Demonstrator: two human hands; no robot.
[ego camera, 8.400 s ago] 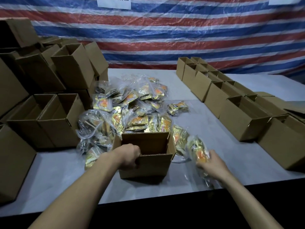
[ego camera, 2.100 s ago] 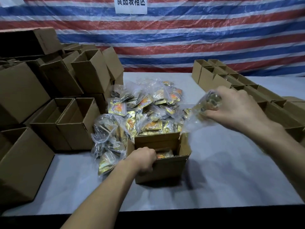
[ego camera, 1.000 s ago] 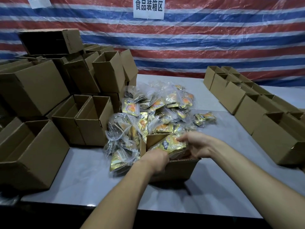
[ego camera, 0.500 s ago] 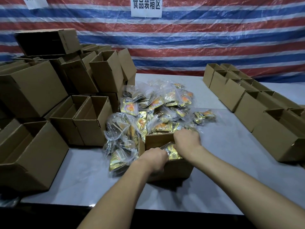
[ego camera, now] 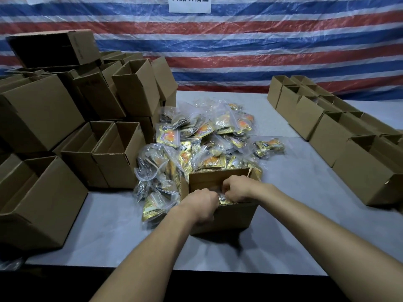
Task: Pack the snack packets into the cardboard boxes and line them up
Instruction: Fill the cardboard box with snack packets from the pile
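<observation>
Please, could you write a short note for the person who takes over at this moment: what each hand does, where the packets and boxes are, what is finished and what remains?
Left hand: grips the near rim of the open box in front.
Right hand: inside that box, fingers curled on a gold packet.
Packet pile: loose on the table, behind the box.
Done: a row of boxes stands lined up at the right; their contents cannot be seen.
Left: fill this box, add it to the row, then continue with the empty boxes at the left.

Red-white-blue striped tarp (ego camera: 261, 46) as back wall; white paper sign (ego camera: 189, 4) on it; grey table (ego camera: 122, 240).
</observation>
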